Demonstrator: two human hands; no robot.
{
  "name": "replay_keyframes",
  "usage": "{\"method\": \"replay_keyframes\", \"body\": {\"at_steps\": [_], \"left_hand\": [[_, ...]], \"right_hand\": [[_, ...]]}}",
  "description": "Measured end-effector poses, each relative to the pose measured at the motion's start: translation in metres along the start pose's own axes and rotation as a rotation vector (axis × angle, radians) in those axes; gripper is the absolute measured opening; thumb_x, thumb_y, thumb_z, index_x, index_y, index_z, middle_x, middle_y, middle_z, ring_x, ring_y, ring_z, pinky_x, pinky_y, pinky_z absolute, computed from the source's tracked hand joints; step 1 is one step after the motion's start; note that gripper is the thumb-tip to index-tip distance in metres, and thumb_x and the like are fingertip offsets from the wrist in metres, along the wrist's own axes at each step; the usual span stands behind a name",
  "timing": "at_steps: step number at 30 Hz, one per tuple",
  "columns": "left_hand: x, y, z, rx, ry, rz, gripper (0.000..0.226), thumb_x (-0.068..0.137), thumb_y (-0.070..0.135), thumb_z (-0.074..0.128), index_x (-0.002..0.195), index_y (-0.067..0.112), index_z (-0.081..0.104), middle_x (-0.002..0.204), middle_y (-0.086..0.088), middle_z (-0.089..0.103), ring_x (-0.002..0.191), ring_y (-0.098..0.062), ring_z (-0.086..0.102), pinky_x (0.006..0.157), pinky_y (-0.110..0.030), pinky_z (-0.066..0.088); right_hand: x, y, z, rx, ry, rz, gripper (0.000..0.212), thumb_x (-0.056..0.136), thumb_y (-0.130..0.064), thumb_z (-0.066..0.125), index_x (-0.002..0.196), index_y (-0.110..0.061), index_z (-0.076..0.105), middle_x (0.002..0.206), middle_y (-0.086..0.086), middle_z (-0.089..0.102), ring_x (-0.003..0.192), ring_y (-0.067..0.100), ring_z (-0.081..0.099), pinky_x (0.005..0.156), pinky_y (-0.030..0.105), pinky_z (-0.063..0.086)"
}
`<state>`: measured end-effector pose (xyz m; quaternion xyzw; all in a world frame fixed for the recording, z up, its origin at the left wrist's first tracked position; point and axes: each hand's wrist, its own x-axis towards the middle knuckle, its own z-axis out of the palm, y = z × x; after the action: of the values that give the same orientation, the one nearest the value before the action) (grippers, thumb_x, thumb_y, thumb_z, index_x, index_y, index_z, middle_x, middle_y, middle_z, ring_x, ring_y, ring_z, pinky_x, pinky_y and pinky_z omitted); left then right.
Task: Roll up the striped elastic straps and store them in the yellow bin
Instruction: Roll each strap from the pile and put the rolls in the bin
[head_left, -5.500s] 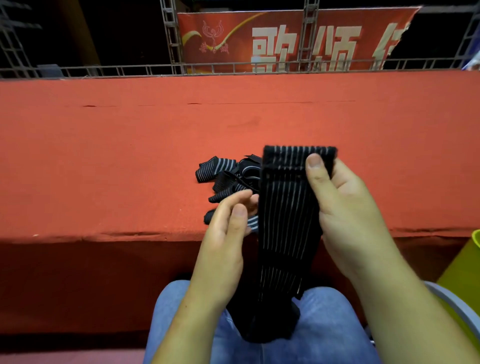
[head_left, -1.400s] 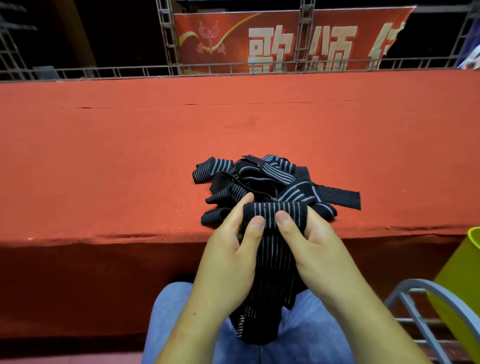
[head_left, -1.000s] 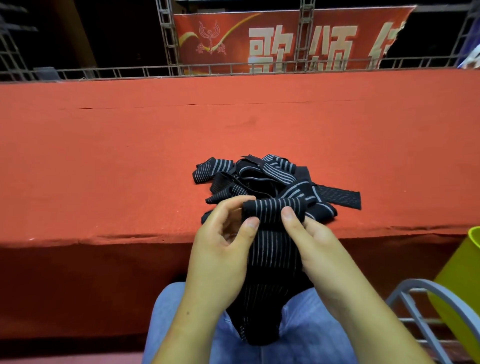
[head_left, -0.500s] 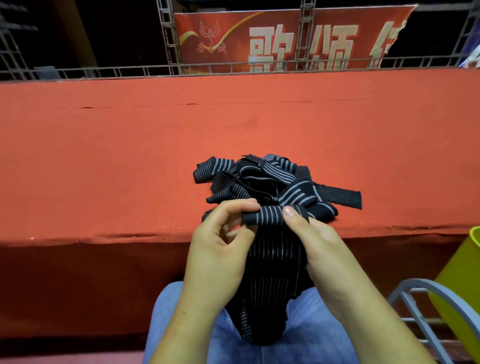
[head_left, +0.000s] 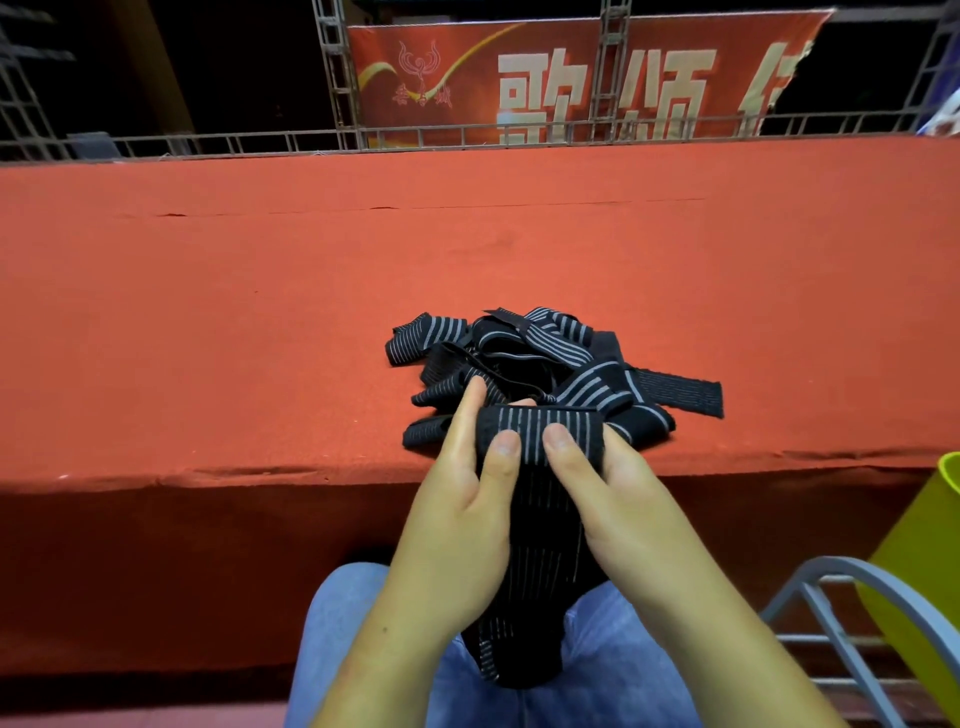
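Note:
Both hands hold one black strap with thin white stripes (head_left: 540, 499) just in front of the table's near edge. Its top end is rolled into a short tube between my fingers. My left hand (head_left: 457, 519) grips the roll's left side, thumb on the front. My right hand (head_left: 618, 514) pinches the right side, thumb on the front too. The loose tail hangs down onto my lap. A tangled pile of striped straps (head_left: 524, 358) lies on the red table behind the roll. The yellow bin (head_left: 930, 571) stands low at the right edge, partly cut off.
The red cloth-covered table (head_left: 260, 322) spreads wide to the left and far side. A grey metal chair frame (head_left: 841, 608) stands beside the bin at lower right. Metal trusses and a red banner (head_left: 571, 78) rise behind the table.
The strap, first held up flat, is now being rolled from its top end. Over the last second both thumbs have shifted on the roll and it looks thicker.

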<state>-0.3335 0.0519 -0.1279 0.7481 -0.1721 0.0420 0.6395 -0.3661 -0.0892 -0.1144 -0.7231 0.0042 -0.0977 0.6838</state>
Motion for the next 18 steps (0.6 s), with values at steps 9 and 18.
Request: {"method": "replay_keyframes", "body": {"at_steps": [9, 18], "left_hand": [[0.000, 0.003, -0.001, -0.047, 0.000, 0.044, 0.055, 0.099, 0.038, 0.060, 0.151, 0.028, 0.048, 0.141, 0.020, 0.062, 0.134, 0.004, 0.053, 0.117, -0.034, 0.041], [0.001, 0.007, -0.001, -0.148, 0.023, 0.082, 0.029, 0.102, 0.005, 0.060, 0.124, 0.022, 0.069, 0.118, 0.009, 0.076, 0.115, -0.010, 0.070, 0.102, -0.033, 0.051]], "right_hand": [[0.003, 0.006, -0.009, -0.025, 0.075, -0.119, 0.021, 0.108, -0.038, 0.056, 0.119, -0.028, 0.072, 0.117, -0.007, 0.079, 0.115, 0.013, 0.073, 0.107, 0.054, 0.052], [0.002, 0.004, -0.010, 0.046, 0.052, -0.053, 0.023, 0.105, -0.035, 0.059, 0.114, -0.022, 0.076, 0.112, -0.003, 0.081, 0.110, 0.014, 0.075, 0.104, 0.049, 0.056]]}}
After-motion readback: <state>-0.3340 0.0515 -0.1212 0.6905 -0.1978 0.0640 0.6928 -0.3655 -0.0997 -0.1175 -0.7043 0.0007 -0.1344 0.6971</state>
